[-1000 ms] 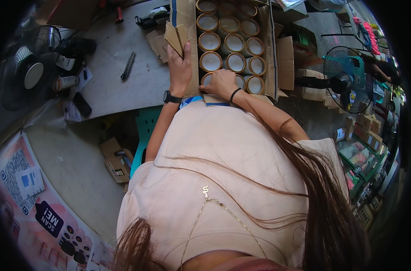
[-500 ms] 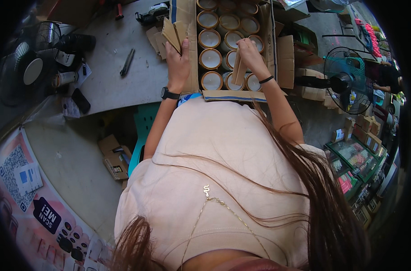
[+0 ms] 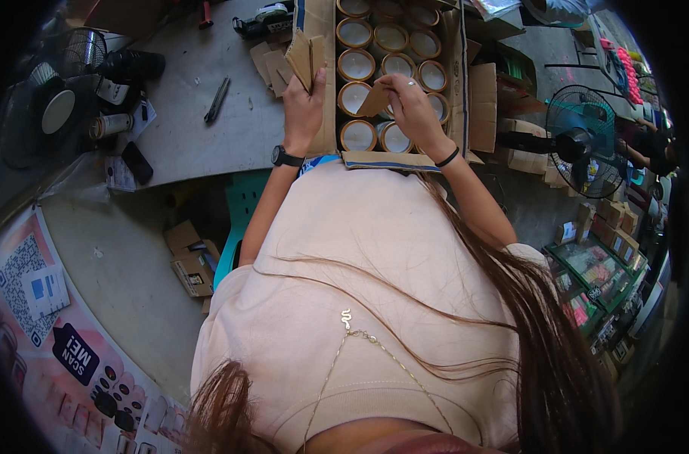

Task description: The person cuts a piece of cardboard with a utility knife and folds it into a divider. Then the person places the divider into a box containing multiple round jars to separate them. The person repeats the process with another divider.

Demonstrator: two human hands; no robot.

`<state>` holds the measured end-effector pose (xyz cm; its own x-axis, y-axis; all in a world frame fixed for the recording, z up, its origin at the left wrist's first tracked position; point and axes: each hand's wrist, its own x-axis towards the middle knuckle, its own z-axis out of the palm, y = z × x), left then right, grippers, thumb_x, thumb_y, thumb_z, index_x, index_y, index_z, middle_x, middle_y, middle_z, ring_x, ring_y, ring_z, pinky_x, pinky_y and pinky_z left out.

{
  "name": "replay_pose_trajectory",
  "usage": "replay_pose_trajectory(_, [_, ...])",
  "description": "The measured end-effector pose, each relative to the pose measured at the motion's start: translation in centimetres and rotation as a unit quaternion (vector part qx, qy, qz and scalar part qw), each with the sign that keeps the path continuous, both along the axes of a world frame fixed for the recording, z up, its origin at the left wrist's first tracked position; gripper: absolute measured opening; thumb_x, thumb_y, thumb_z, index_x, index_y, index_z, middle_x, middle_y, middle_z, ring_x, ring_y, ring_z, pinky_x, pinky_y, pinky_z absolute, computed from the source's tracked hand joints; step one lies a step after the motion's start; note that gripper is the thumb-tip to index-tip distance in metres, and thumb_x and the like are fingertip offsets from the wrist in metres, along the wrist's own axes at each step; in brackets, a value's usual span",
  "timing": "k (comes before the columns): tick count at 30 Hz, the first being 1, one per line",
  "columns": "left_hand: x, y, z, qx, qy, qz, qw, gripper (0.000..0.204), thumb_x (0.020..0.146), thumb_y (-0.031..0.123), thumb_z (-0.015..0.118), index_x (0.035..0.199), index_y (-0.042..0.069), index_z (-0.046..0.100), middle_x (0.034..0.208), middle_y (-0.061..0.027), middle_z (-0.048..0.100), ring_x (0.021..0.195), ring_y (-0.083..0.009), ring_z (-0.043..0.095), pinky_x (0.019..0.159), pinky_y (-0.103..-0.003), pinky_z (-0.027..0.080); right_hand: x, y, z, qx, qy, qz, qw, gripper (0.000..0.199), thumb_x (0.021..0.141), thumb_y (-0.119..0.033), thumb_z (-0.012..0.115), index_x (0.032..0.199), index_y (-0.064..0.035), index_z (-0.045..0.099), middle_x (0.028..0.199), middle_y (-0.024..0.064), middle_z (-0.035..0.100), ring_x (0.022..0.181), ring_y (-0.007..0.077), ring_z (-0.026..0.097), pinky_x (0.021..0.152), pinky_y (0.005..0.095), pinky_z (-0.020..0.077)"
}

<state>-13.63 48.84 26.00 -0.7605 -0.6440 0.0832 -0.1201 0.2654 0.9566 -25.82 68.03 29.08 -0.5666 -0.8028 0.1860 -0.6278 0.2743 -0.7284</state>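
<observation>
An open cardboard box [image 3: 327, 125] stands in front of me, packed with several rows of round jars [image 3: 357, 135] with pale tops and orange-brown rims. My left hand [image 3: 304, 113] is closed around a few folded cardboard pieces [image 3: 303, 59] at the box's left wall. Over the near rows of jars, my right hand [image 3: 414, 108] pinches a small cardboard strip [image 3: 373, 100]. That strip lies tilted above the jar tops, and the hand hides some of the jars beneath it.
Loose cardboard pieces [image 3: 273, 66] lie left of the box, near a utility knife [image 3: 217, 100] and a tape dispenser [image 3: 263, 21] on the grey table [image 3: 186, 144]. A phone [image 3: 137, 163] rests by the table's near edge. A fan [image 3: 579, 140] stands to the right.
My right hand has moved slightly left, and the strip in it has swung from pointing down between the jars to pointing left above them. My left hand keeps its hold.
</observation>
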Motion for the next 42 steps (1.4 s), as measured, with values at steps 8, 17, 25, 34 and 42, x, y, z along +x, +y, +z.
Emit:
replay_pose_trajectory(8, [0.1, 0.1, 0.2, -0.019, -0.019, -0.041, 0.999, 0.039, 0.107, 0.034, 0.055, 0.118, -0.002, 0.066, 0.103, -0.0219, 0.069, 0.092, -0.0381, 0.068, 0.082, -0.042, 0.053, 0.8, 0.7, -1.2, 0.019, 0.032, 0.048, 0.998, 0.02, 0.094, 0.003, 0.056, 0.113, -0.002, 0.06, 0.103, 0.0152, 0.063, 0.092, 0.0364, 0.061, 0.082, 0.045, 0.0491])
replay_pose_trajectory(17, [0.0, 0.2, 0.3, -0.041, -0.009, -0.044, 0.998, 0.04, 0.107, 0.035, 0.056, 0.118, -0.002, 0.066, 0.104, -0.0221, 0.069, 0.093, -0.0388, 0.067, 0.081, -0.042, 0.052, 1.5, -0.6, -1.0, 0.057, -0.108, 0.129, 0.984, 0.017, 0.093, 0.005, 0.063, 0.109, -0.0005, 0.063, 0.103, 0.0141, 0.063, 0.091, 0.0347, 0.068, 0.079, 0.0418, 0.0539])
replay_pose_trajectory(25, [0.2, 0.4, 0.5, -0.024, -0.005, -0.036, 0.999, 0.04, 0.107, 0.035, 0.056, 0.119, -0.002, 0.065, 0.104, -0.0227, 0.068, 0.094, -0.0404, 0.067, 0.083, -0.042, 0.052, 3.1, 0.6, -3.6, 0.117, -0.131, 0.058, 0.983, 0.013, 0.092, -0.003, 0.066, 0.102, -0.0027, 0.073, 0.1, 0.0161, 0.073, 0.095, 0.0359, 0.067, 0.083, 0.0441, 0.0538])
replay_pose_trajectory(34, [0.2, 0.3, -0.1, -0.038, -0.011, -0.039, 0.998, 0.04, 0.106, 0.035, 0.057, 0.118, -0.002, 0.065, 0.105, -0.0229, 0.068, 0.096, -0.0429, 0.065, 0.083, -0.043, 0.052, 2.2, -0.3, -5.9, 0.156, -0.079, 0.103, 0.979, 0.018, 0.087, 0.005, 0.067, 0.102, 0.0, 0.075, 0.094, 0.0167, 0.068, 0.09, 0.0336, 0.069, 0.083, 0.0404, 0.0555])
replay_pose_trajectory(42, [0.2, 0.2, -0.9, -0.061, -0.02, -0.039, 0.997, 0.038, 0.106, 0.033, 0.058, 0.115, -0.003, 0.066, 0.101, -0.0229, 0.065, 0.094, -0.0436, 0.063, 0.081, -0.046, 0.05, 2.0, -1.3, -7.0, 0.172, -0.242, -0.043, 0.954, 0.029, 0.089, 0.006, 0.069, 0.098, 0.0018, 0.042, 0.088, 0.0177, 0.064, 0.082, 0.0272, 0.075, 0.067, 0.0374, 0.0572])
